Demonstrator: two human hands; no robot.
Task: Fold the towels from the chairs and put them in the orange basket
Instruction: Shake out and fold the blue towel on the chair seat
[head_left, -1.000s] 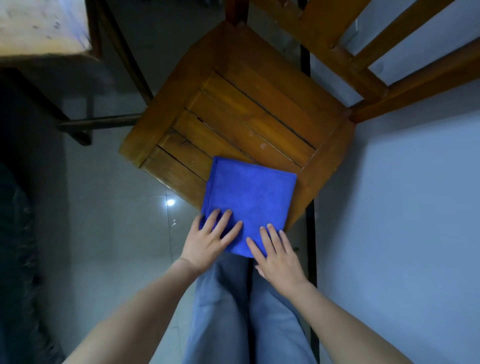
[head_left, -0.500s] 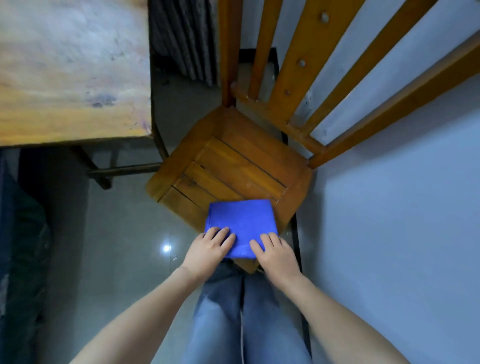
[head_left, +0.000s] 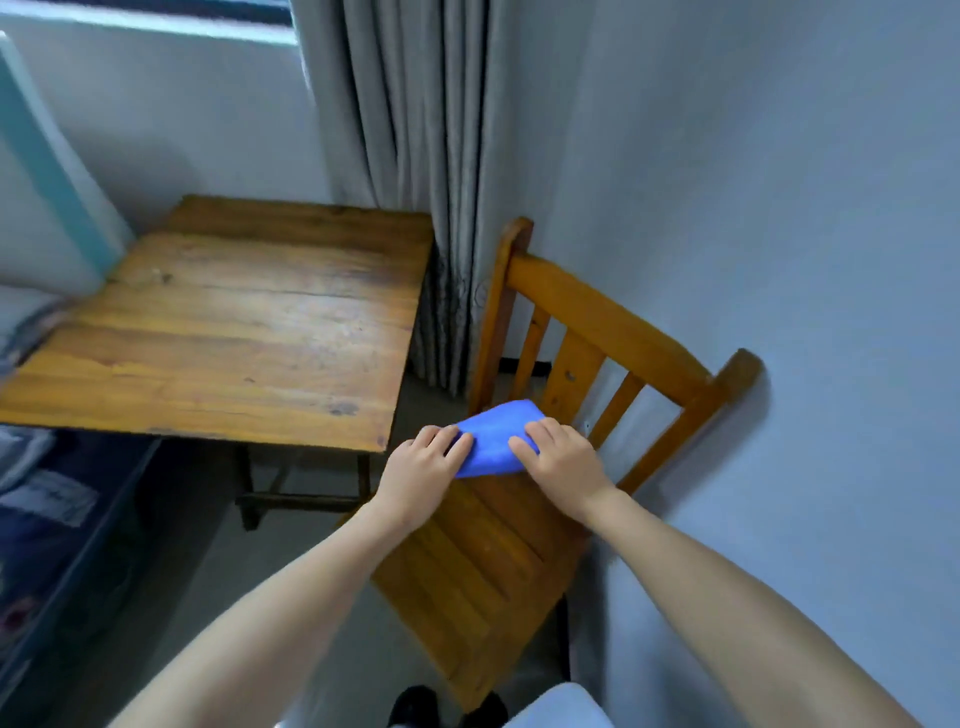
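Observation:
A folded blue towel (head_left: 496, 434) is held in the air above the wooden chair (head_left: 498, 561), in front of its slatted back. My left hand (head_left: 423, 475) grips the towel's left edge and my right hand (head_left: 563, 460) grips its right edge, fingers over the top. The orange basket is not in view.
A worn wooden table (head_left: 234, 332) stands to the left of the chair. Grey curtains (head_left: 415, 156) hang behind, a pale wall (head_left: 779, 208) runs along the right, and a bed with dark bedding (head_left: 57, 519) lies at the left edge.
The towel has left the chair seat and risen in both hands. The view has swung up from the seat to take in the table, curtains and chair back.

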